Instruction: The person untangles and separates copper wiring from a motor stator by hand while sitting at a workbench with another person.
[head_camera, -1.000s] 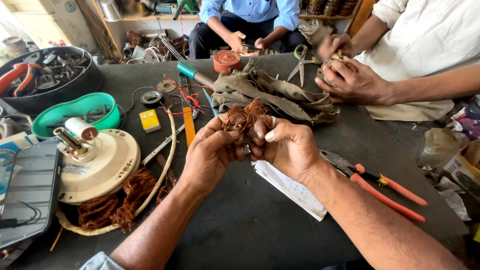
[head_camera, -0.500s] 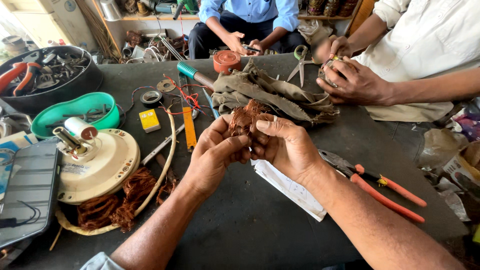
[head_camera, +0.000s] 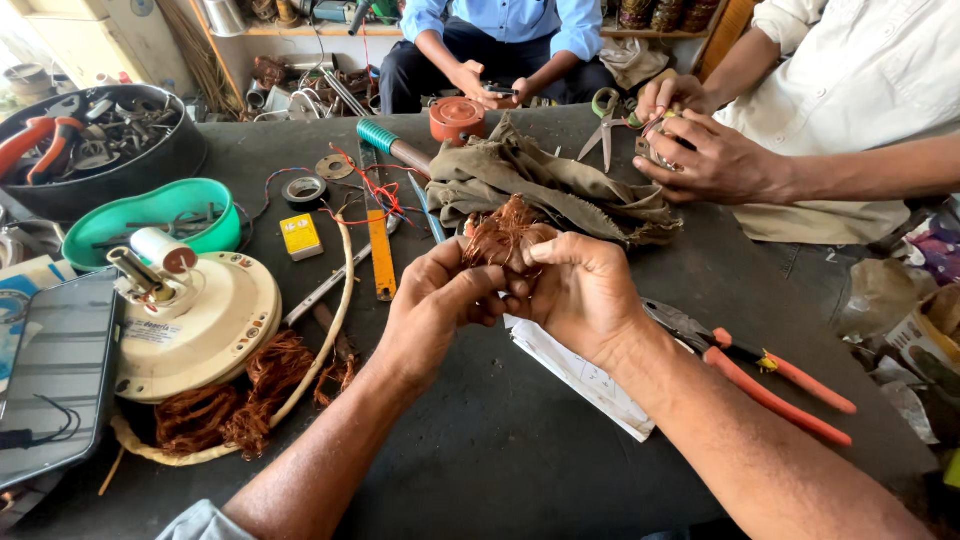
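Copper wire, a tangled reddish bundle (head_camera: 500, 235), sits between both hands above the middle of the dark table (head_camera: 480, 450); left hand (head_camera: 435, 305) grips its lower left side, fingers curled together and pinched on the strands; right hand (head_camera: 580, 290) closes over its right side, thumb and fingers clamped on the same bundle; the two hands touch each other at the fingertips. Just under the right wrist lies a white paper sheet (head_camera: 585, 375); beside it, orange-handled pliers (head_camera: 760, 375) lie flat on the table. Behind the bundle, a crumpled olive cloth (head_camera: 560, 185); left of that, an orange ruler (head_camera: 380, 250) and a small yellow box (head_camera: 300, 237). Further left, a cream round motor housing (head_camera: 200, 325) with loose copper wire (head_camera: 240, 395) heaped at its near edge; a green bowl (head_camera: 150, 215) behind it; a dark round tray of tools (head_camera: 100, 140) at far left. Across the table, another person's hands (head_camera: 700, 150) hold a small part, scissors (head_camera: 603, 125) near them; a second person in a blue shirt (head_camera: 510, 20) sits at the far side.
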